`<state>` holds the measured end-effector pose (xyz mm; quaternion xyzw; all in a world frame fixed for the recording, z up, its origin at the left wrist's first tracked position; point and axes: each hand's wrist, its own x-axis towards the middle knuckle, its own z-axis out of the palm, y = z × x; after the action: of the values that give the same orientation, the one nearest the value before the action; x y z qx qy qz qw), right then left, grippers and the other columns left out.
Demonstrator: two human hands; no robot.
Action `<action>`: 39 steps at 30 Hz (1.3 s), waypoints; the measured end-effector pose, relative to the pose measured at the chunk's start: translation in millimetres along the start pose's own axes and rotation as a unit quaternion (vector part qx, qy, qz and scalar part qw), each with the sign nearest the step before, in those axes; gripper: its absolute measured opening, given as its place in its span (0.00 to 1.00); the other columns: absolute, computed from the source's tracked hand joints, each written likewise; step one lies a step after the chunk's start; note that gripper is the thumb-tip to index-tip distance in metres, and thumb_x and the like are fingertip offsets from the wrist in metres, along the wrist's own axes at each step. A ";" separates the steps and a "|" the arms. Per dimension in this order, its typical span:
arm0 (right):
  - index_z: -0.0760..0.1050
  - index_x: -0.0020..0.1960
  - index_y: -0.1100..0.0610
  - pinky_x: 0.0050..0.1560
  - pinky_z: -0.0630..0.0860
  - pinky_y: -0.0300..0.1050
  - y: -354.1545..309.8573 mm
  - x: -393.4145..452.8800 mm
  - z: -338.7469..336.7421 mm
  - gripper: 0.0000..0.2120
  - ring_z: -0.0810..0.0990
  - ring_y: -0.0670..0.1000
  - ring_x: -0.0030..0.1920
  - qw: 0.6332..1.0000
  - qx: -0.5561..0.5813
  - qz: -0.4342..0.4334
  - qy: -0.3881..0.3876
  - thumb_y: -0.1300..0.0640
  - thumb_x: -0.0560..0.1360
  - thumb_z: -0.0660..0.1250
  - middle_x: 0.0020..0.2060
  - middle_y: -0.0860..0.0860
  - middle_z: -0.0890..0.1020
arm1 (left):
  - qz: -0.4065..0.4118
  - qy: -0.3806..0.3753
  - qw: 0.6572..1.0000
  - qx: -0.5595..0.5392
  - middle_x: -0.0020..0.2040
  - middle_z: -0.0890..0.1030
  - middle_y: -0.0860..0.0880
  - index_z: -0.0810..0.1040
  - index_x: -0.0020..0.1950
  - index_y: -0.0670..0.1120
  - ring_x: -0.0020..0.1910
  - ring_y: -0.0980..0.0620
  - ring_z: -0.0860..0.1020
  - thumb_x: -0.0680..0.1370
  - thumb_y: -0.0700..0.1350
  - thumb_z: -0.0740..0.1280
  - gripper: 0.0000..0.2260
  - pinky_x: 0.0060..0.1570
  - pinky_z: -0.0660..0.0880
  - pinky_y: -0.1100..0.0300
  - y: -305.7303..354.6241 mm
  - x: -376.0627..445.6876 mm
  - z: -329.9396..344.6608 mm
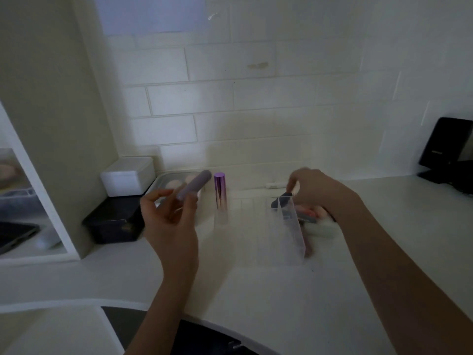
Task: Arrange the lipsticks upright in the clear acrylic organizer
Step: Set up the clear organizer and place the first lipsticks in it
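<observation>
Left hand [171, 216] pinches a lilac lipstick [195, 185] tilted toward 1 o'clock, right hand [313, 192] pinches a dark lipstick [281, 199] over the clear organizer [281, 234], metallic purple lipstick [220, 190] upright at its 10 o'clock corner.

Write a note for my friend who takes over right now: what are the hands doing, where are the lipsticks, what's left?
Left hand: holds a pale purple lipstick, tilted, left of the clear organizer.
Right hand: pinches a dark lipstick at the organizer's far right corner; blur hides whether it is in a slot.
Done: a shiny purple lipstick stands upright at the organizer's far left.
Left: seat both held lipsticks upright, then the pinkish ones lying behind the organizer's right wall, under the right hand.
</observation>
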<state>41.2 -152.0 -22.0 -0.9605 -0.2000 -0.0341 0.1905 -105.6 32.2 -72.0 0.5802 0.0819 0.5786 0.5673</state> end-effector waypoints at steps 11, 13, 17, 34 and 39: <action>0.73 0.60 0.63 0.46 0.82 0.44 -76.5 -30.7 -18.6 0.12 0.83 0.56 0.47 0.803 0.578 -0.143 -0.001 0.61 0.77 0.64 0.51 0.64 0.82 | 0.153 -0.102 0.981 0.063 0.49 0.76 0.64 0.70 0.53 0.54 0.48 0.67 0.77 0.70 0.35 0.73 0.21 0.48 0.72 0.72 3.0 -2.4 48.4; 0.69 0.62 0.65 0.46 0.83 0.43 -75.8 -27.6 -13.2 0.15 0.82 0.57 0.49 0.764 0.634 -0.117 0.008 0.64 0.76 0.65 0.52 0.65 0.81 | 0.162 -0.122 0.978 0.059 0.53 0.77 0.59 0.70 0.58 0.54 0.53 0.60 0.78 0.72 0.36 0.71 0.20 0.53 0.74 0.66 -1.9 -1.8 47.1; 0.74 0.58 0.68 0.53 0.81 0.47 -71.0 -20.4 -6.5 0.12 0.81 0.61 0.55 0.712 0.692 -0.119 -0.012 0.68 0.75 0.65 0.53 0.65 0.80 | 0.173 -0.127 0.975 0.056 0.51 0.79 0.58 0.74 0.57 0.49 0.51 0.60 0.78 0.77 0.36 0.64 0.12 0.52 0.75 0.63 -11.8 -2.8 42.0; 0.78 0.43 0.59 0.38 0.78 0.41 -72.2 -9.8 35.2 0.09 0.79 0.47 0.33 0.926 0.333 -0.159 0.079 0.60 0.66 0.76 0.39 0.51 0.82 | 0.060 -0.072 0.995 0.030 0.39 0.81 0.55 0.75 0.46 0.48 0.40 0.55 0.81 0.77 0.36 0.61 0.08 0.43 0.78 0.60 -19.7 1.9 29.3; 0.82 0.46 0.56 0.43 0.75 0.41 -58.6 -6.3 14.5 0.11 0.78 0.47 0.37 0.936 0.316 -0.142 0.065 0.50 0.76 0.66 0.41 0.52 0.83 | 0.083 -0.090 0.990 0.069 0.38 0.80 0.52 0.73 0.41 0.54 0.36 0.51 0.79 0.75 0.39 0.61 0.10 0.40 0.78 0.51 -19.9 1.8 27.2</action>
<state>12.0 -99.1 -15.7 -0.8079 -0.3218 -0.0583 0.4903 -73.1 25.1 -77.5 0.6727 0.0214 0.5620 0.4808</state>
